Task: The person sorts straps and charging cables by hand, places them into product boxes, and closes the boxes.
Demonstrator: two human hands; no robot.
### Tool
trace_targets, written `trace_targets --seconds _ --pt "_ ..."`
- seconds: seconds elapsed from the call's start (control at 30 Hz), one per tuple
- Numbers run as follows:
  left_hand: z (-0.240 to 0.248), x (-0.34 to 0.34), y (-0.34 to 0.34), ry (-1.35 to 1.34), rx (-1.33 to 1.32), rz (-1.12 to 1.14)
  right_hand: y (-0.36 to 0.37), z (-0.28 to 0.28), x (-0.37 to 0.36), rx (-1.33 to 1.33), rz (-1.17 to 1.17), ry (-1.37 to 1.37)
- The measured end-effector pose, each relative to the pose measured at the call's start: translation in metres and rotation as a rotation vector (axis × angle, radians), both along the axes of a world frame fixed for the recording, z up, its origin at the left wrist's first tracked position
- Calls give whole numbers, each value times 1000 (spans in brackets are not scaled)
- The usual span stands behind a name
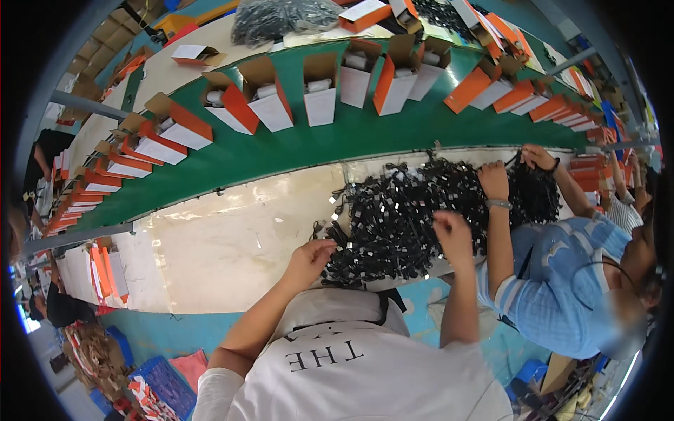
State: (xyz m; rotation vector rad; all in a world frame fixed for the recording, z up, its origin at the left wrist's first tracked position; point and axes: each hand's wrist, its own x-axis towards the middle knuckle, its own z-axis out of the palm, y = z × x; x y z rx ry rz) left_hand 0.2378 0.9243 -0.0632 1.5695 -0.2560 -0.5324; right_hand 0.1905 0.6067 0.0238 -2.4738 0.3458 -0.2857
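Observation:
A large heap of black cables [393, 224] with small silvery connector ends lies on the pale worktable. At its left edge, my left hand [310, 263] is closed, thumb and fingertips together beside the cables. What it pinches is too small to make out. Over the right part of the heap is my right hand [454, 235], its fingers loosely bent and apart, with no cable visible in them.
Behind the table, a green conveyor belt [281, 158] carries a row of open orange-and-white boxes [319, 98]. To my right, a co-worker in blue [562, 274] reaches into the same heap. Folded cartons [105, 274] stand at the table's left end. A bagged bundle [281, 21] lies beyond the belt.

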Motion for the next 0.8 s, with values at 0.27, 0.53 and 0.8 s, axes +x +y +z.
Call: trace_targets --seconds 0.27,0.53,0.8 --pt "34 -30 -72 585 -39 -623 -3 -78 -47 -210 -322 -169" --pt "38 -64 -123 1103 -432 -733 48 -4 -69 71 -208 -374" --pt "30 -62 -120 1076 -346 -556 55 -40 -97 180 -202 -330"
